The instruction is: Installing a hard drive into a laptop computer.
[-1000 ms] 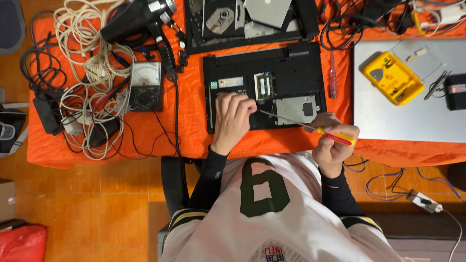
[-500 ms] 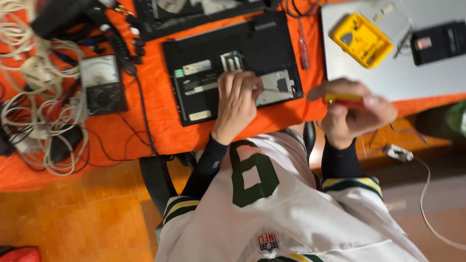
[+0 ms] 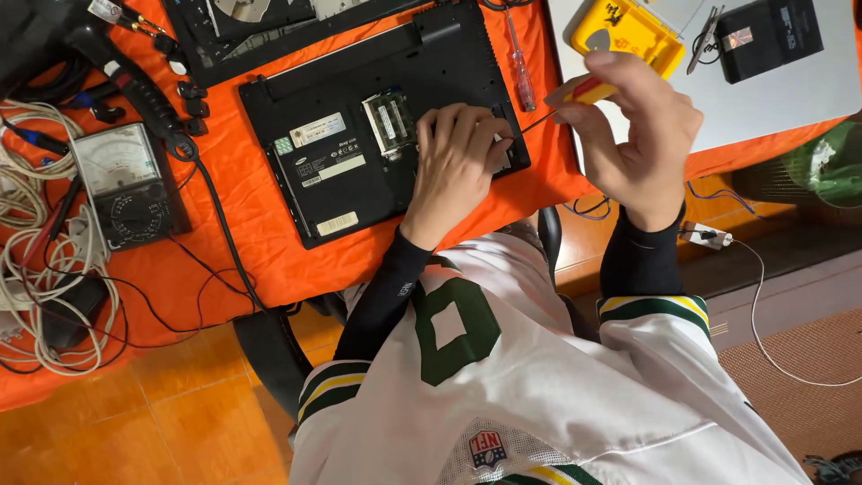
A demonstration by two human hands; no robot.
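Note:
A black laptop (image 3: 359, 126) lies upside down on the orange cloth, with an open bay that shows a green memory module (image 3: 391, 119). My left hand (image 3: 458, 166) rests flat on the laptop's near right corner, fingers spread over the base. My right hand (image 3: 633, 135) is raised beside it and grips a screwdriver with a yellow and red handle (image 3: 593, 88). The thin shaft slants down to the left, and its tip meets the laptop by my left fingertips.
An analog multimeter (image 3: 126, 184) and coiled white cables (image 3: 36, 296) lie at the left. A second red screwdriver (image 3: 519, 63) lies right of the laptop. A yellow case (image 3: 628, 34) and a black box (image 3: 770, 34) sit on a grey panel. Another opened device (image 3: 260, 22) is behind.
The view has shifted and closed in on the laptop. My right hand has lifted higher with the screwdriver, whose tip stays at the laptop's corner. My left hand keeps its place.

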